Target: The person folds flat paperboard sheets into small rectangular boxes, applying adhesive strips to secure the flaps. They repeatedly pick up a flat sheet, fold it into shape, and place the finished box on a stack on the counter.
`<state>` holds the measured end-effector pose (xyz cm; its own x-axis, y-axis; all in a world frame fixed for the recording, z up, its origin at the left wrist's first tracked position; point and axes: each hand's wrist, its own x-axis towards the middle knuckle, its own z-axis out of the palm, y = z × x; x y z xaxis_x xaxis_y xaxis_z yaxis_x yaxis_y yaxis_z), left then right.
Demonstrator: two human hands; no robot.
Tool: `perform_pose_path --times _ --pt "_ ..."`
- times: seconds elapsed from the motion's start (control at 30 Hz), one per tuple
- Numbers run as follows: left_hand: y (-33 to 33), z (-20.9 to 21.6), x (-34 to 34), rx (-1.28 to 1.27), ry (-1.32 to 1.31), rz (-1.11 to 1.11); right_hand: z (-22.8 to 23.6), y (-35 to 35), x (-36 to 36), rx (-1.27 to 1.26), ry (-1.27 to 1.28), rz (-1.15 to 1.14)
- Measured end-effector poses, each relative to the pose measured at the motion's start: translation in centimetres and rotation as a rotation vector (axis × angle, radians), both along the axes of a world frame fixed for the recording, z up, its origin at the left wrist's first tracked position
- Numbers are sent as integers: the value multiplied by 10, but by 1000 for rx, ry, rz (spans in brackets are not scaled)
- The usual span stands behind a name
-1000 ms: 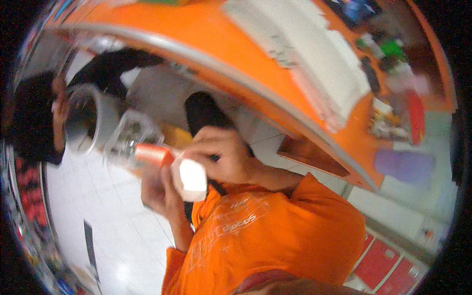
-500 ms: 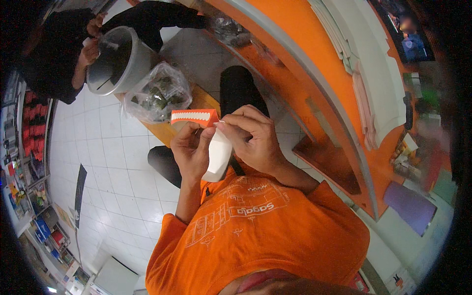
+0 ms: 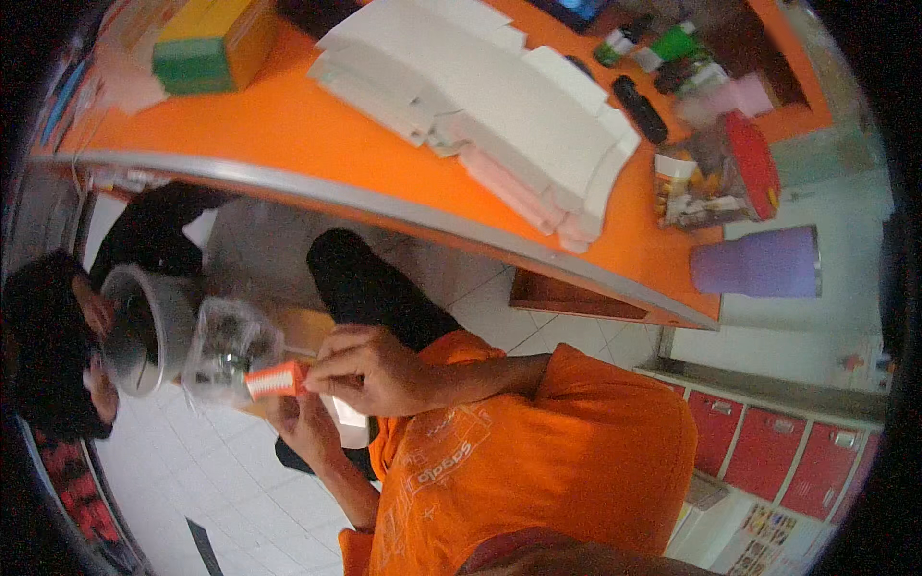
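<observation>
Between my hands is a folded orange card piece (image 3: 274,381) with a row of white tooth-like shapes along it. A white flap (image 3: 348,415) hangs below it, partly behind my forearm. My left hand (image 3: 312,434) grips the piece from beneath, thumb and fingers closed on it. From the right, my right hand (image 3: 375,372) pinches its near end with thumb and fingertips. Just beyond the card sits a clear plastic bag (image 3: 229,350) with dark greenish contents. Motion blur hides the exact finger contacts.
Across from me, a person in dark clothing has their hands (image 3: 99,384) at a whitish bucket (image 3: 144,331). An orange desk (image 3: 230,144) curves ahead, bearing stacked paper sheets (image 3: 499,96), a yellow-green box (image 3: 206,58), a red-lidded jar (image 3: 715,182) and a purple tumbler (image 3: 759,261). Red lockers (image 3: 768,451) stand right.
My view has swung right, so the desk fills the top and the bucket and bag sit farther left. Both hands keep hold of the orange card piece; the white flap is now more covered.
</observation>
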<state>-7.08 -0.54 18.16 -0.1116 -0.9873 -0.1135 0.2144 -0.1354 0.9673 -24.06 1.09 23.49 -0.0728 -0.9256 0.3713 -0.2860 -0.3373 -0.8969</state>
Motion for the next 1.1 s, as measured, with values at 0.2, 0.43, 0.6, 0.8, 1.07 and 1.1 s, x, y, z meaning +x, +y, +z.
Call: perform_pose_path --times 0.2,0.43,0.6,0.8,1.07,1.1 --pt "-1 -2 -6 -83 -85 -4 5 0 -8 -39 6 -75" --pt "7 -6 -21 -219 -217 163 -4 -1 -3 -64 11 -53" --pt "6 7 -26 -218 -330 203 -3 4 -7 5 -17 11" --pt "11 8 -27 -270 -418 207 5 5 -9 -141 125 -147" --pt "19 -9 -13 -184 -114 187 -4 -3 -18 -37 -158 161" --pt "21 4 -21 -178 -46 175 -4 -5 -20 12 -234 209"
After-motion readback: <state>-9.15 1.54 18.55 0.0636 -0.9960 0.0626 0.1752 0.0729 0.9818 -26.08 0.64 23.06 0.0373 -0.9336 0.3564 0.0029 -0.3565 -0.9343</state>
